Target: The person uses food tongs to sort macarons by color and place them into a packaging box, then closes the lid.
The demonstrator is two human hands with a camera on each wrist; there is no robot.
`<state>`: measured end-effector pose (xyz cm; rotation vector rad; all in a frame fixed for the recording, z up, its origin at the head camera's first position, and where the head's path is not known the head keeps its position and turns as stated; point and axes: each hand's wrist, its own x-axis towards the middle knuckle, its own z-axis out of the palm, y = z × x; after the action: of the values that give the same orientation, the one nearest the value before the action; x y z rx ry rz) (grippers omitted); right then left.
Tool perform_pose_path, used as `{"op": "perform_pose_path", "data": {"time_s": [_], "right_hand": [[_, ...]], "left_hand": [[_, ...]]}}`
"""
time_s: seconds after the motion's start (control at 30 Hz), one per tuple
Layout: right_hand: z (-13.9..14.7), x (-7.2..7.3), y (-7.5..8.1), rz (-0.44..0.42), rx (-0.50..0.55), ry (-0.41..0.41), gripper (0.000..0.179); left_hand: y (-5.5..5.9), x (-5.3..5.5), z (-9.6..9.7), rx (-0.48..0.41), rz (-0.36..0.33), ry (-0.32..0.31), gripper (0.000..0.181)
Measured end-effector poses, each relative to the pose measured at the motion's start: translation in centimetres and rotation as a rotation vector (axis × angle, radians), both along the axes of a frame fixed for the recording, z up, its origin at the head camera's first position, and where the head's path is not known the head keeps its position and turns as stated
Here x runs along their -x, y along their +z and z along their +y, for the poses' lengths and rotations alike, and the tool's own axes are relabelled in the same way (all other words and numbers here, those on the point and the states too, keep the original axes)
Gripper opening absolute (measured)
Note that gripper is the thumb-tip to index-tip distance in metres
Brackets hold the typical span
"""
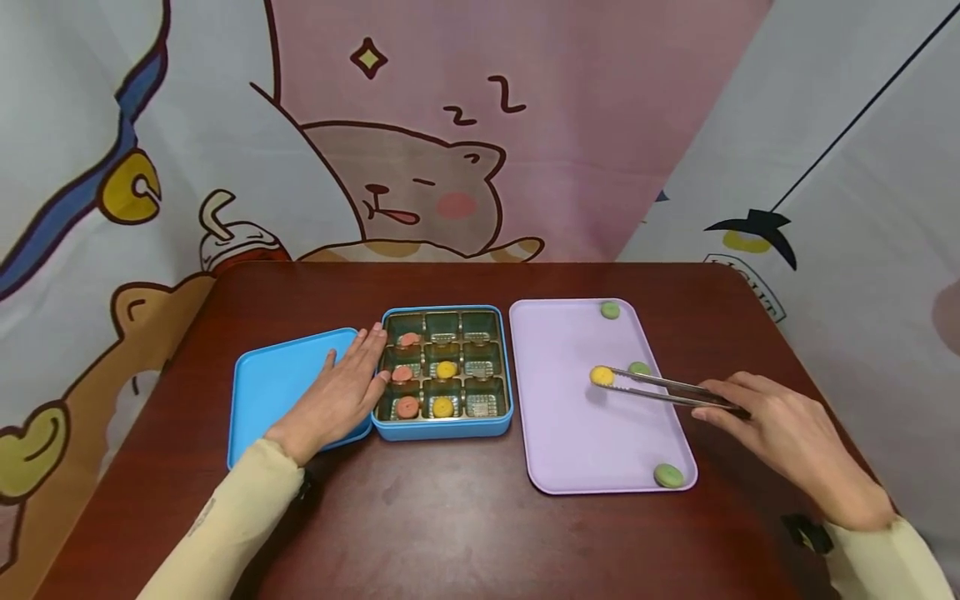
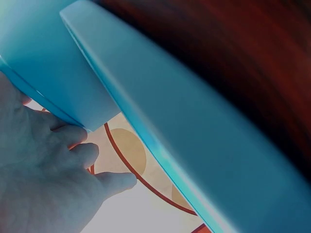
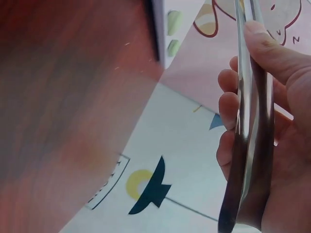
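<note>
My right hand (image 1: 787, 433) holds metal tongs (image 1: 678, 390), the thumb on one arm and the fingers round the other. Between the tongs' tips is a yellow macaron (image 1: 602, 376), over the lilac tray (image 1: 577, 454). My left hand (image 1: 341, 396) rests with extended fingers against the left side of a blue box (image 1: 442, 429). Inside the box, a gold divided insert (image 1: 480, 367) has pink macarons (image 1: 407, 407) down its left column. Yellow macarons (image 1: 443, 407) sit in the middle column's centre and front compartments; the right column holds none.
Green macarons (image 1: 669, 476) lie along the tray's right side, one of them partly behind the tongs. A blue lid (image 1: 281, 379) lies left of the box, under my left hand and forearm. A printed curtain (image 1: 585, 125) hangs behind the dark wooden table (image 1: 450, 533).
</note>
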<state>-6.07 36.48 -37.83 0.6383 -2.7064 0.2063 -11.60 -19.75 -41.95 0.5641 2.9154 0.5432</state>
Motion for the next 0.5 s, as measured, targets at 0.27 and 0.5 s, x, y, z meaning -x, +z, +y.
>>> {"op": "perform_pose_path", "data": {"time_s": [0.27, 0.5], "right_hand": [[-2.0, 1.2, 0.8, 0.006, 0.007, 0.03, 0.041], [-3.7, 2.6, 1.1, 0.03, 0.021, 0.082, 0.037]], "left_hand": [[0.1, 0.0, 0.1, 0.014, -0.01, 0.005, 0.067], [0.1, 0.0, 0.1, 0.004, 0.003, 0.005, 0.066]]}}
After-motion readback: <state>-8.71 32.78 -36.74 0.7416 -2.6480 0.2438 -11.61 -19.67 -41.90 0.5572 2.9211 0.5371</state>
